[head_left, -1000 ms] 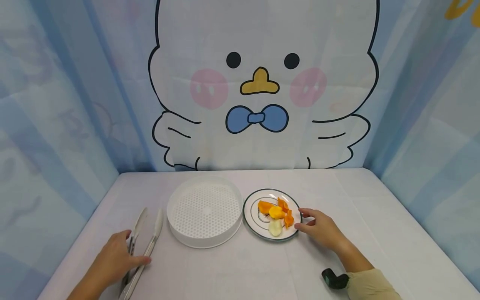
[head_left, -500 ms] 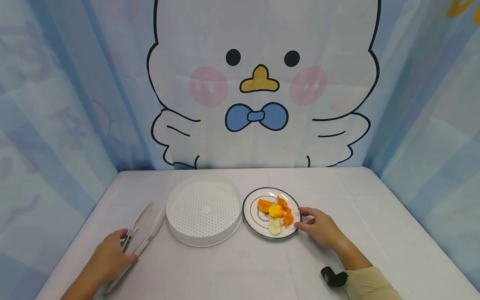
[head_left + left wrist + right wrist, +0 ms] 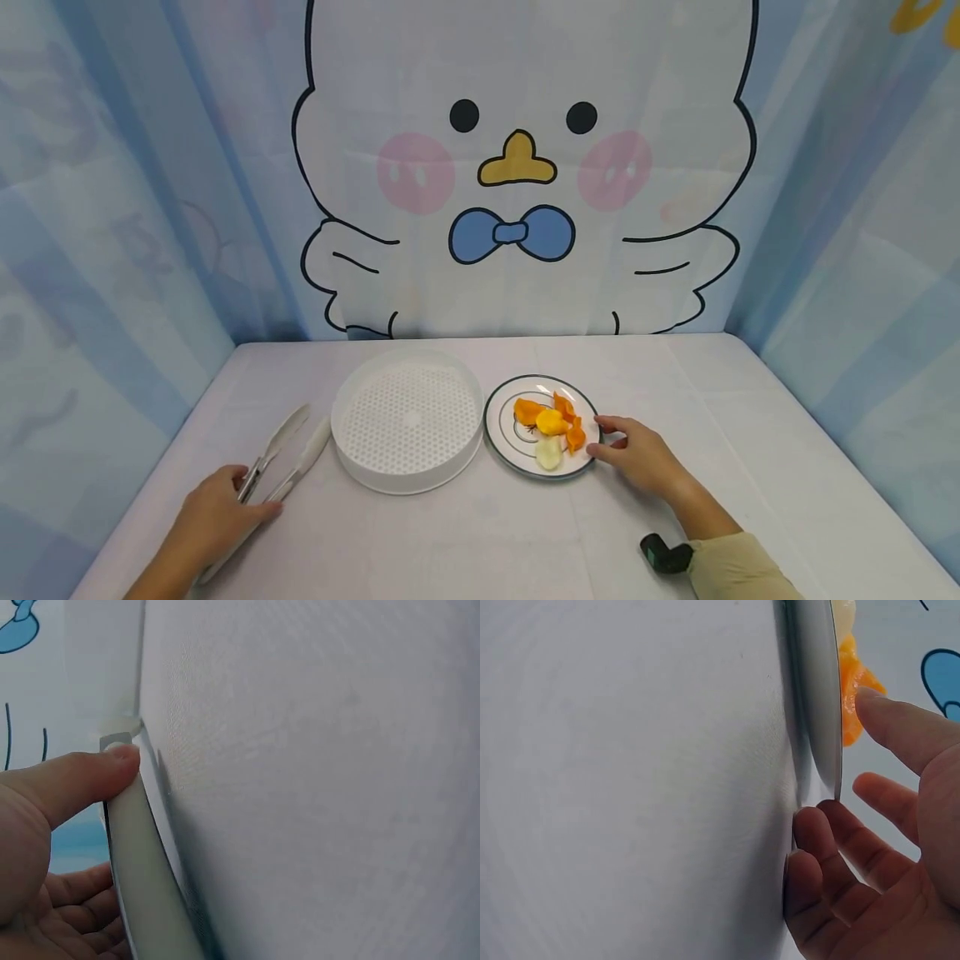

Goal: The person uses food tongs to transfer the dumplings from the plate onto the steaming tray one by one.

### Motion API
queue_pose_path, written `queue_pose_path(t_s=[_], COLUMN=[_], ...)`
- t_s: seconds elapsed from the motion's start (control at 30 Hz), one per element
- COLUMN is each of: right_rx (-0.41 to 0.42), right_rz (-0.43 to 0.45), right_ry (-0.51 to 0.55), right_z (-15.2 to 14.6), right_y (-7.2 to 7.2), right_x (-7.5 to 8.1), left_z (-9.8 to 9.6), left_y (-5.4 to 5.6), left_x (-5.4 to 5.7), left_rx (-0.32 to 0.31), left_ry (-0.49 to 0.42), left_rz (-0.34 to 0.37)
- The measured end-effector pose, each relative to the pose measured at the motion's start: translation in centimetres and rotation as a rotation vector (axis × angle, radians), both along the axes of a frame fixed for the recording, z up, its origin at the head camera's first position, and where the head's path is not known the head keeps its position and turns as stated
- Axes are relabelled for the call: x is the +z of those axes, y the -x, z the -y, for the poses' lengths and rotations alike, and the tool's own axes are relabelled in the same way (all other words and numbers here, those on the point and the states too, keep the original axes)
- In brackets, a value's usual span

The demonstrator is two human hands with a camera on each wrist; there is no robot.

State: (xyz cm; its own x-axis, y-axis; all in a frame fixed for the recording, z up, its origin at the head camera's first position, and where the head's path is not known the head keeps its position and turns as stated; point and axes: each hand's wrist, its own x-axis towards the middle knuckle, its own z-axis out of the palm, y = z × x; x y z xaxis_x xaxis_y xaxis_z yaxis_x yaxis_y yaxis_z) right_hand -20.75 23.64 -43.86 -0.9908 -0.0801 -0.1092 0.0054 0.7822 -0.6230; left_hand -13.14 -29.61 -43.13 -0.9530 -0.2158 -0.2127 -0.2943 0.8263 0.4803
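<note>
In the head view, my left hand (image 3: 213, 512) holds a pair of tongs (image 3: 309, 457) with pale tips, thumb on one arm and fingers at the other. The tongs stand spread, tips pointing away toward the white round strainer. The left wrist view shows the thumb pressing on the tongs' long pale handle (image 3: 150, 877). My right hand (image 3: 637, 458) holds the right rim of a dark-edged white plate (image 3: 506, 446), thumb over the rim and fingertips at its edge. Several orange pieces (image 3: 551, 422) and one pale yellow slice (image 3: 549, 453) lie on the plate.
The white strainer (image 3: 408, 483), with a perforated base, stands between the tongs and the plate, close to the plate's left rim. A black device (image 3: 663, 554) sits by the right sleeve (image 3: 738, 567). Printed curtains (image 3: 517, 292) enclose the white table (image 3: 480, 542) behind and at both sides.
The left hand has moved a little left and down with the tongs, which have tilted further to the right. The right hand has stayed at the plate's rim.
</note>
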Motion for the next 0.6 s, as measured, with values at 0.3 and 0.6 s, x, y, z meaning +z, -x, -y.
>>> queue_pose_path(t_s=[0.3,0.6], right_rx=[-0.022,-0.025], right_rz=[0.024,0.042], right_ry=[0.009,0.001], right_z=[0.0,-0.2], right_y=[0.1,0.4], right_x=[-0.5,-0.4], left_z=[1.2,0.3], left_y=[-0.5,-0.5], left_x=[1.3,4.7], left_rx=[0.038,-0.044], left_ry=[0.003,0.04], left_rz=[-0.093,-0.187])
